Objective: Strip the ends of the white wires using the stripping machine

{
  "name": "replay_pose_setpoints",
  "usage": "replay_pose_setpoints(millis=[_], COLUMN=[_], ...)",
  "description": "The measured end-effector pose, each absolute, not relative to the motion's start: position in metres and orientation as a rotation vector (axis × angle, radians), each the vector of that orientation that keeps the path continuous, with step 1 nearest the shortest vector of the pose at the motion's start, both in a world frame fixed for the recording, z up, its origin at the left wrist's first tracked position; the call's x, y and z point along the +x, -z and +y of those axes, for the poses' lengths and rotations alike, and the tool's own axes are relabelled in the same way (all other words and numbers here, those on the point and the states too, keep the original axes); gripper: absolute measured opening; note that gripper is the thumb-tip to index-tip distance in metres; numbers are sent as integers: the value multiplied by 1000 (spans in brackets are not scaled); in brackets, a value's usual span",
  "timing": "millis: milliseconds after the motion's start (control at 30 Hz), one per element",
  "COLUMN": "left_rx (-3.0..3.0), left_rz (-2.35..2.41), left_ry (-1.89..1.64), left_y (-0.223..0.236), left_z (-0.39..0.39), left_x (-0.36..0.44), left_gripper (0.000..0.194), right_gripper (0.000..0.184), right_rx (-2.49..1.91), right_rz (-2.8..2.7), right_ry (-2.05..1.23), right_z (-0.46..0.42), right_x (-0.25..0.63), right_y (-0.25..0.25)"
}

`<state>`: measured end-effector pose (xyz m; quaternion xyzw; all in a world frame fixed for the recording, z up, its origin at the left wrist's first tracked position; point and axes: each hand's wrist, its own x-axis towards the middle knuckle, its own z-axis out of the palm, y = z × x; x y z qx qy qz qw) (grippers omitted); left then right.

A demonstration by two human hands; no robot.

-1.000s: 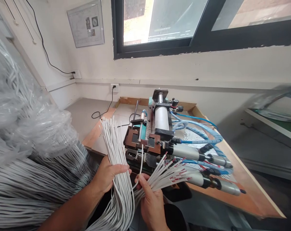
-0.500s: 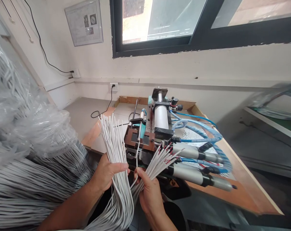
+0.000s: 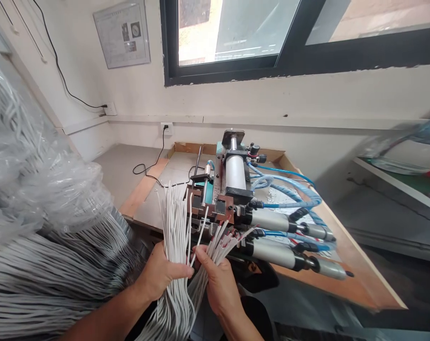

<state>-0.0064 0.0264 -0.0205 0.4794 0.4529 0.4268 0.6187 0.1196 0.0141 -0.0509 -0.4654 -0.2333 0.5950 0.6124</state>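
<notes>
My left hand (image 3: pixel 161 272) is closed round a thick bundle of white cables (image 3: pixel 175 222), its thumb laid across the front. Their upper ends are plain white. In my right hand (image 3: pixel 216 277) is a second bundle of white cables (image 3: pixel 222 244), fanned out, with red and white showing at the tips. Between the right thumb and forefinger a single white cable (image 3: pixel 202 232) is pinched, pointing up toward the machine. Just beyond both hands stands a pneumatic wire-stripping machine (image 3: pixel 218 203) with brown plates and a silver cylinder (image 3: pixel 235 171). The cable bundles partly cover its front.
Two more silver cylinders (image 3: pixel 273 253) stick out to the right, with blue air hoses (image 3: pixel 293 203) behind them. A wooden-edged tray (image 3: pixel 364 274) surrounds the machine. At left hangs a large mass of grey-white cables (image 3: pixel 51 274) under clear plastic (image 3: pixel 58 184). A shelf (image 3: pixel 396 180) stands at right.
The single cable in my right fingers has come back out of the machine's jaws. My left hand and its bundle have shifted slightly right and down. The machine's front parts have moved.
</notes>
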Motion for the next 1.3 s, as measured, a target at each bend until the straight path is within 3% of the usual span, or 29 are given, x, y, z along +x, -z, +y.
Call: replay_pose_setpoints(millis=[200,500,667,833,967,1067,1233,1300], left_rx=[1089,1098,1066,1000,898,822,727,675], left_rz=[1056,1041,1023,983,1013,1038,1040,1041], left_ry=[-1012,-1002,-1014,-1048,-1088,-1119,-1143,-1136], left_y=[24,21,18,17,14,12,12,14], left_z=[26,26,25,26,29,33,38,37], left_x=[-10,-9,-8,-9,-12,-12,-4,0], left_gripper=[31,16,21,14,14,15,19,19], right_gripper=[21,22,22,23,23,26,50,55], right_rx=[-1108,-1078,-1126,-1466,-1720,-1749,-986,-874], right_rz=[-608,-524,-651,-1190,-1166,-1112,-1115,-1087], right_ry=[-1326,-1377,-1323,-1118,-1006,-935,-1549,-1679], right_z=[5,10,11,9,-1,-8,-18,-24], right_x=[121,122,126,135,149,152,120,101], right_y=[57,55,53,101,157,161,115,104])
